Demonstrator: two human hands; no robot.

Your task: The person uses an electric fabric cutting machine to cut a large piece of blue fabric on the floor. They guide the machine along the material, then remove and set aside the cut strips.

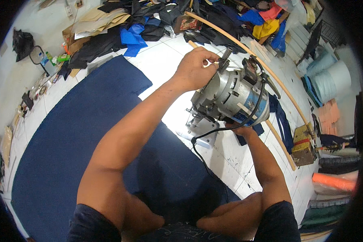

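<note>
An electric cloth cutting machine (pixel 236 90), with a silver motor housing, a blue label and a black cord, is tilted in front of me. Its grey base plate (pixel 205 135) shows below, over the white floor by the cloth's edge. My left hand (pixel 197 68) reaches across to the machine's far side, fingers curled in a pinch at a dark metal part near its top. Under the motor is my right hand (pixel 241 129), mostly hidden by the housing, so its fingers do not show. Dark navy cloth (pixel 80 133) is spread along the left and beneath me.
Two long wooden strips (pixel 284 151) (pixel 246 46) lie on the tiled floor (pixel 165 52) to the right, near a yellowish box (pixel 303 143). Dark and coloured scraps (pixel 133 40) pile up at the back. Fabric rolls (pixel 334 181) line the right side. The cord (pixel 201 155) trails toward me.
</note>
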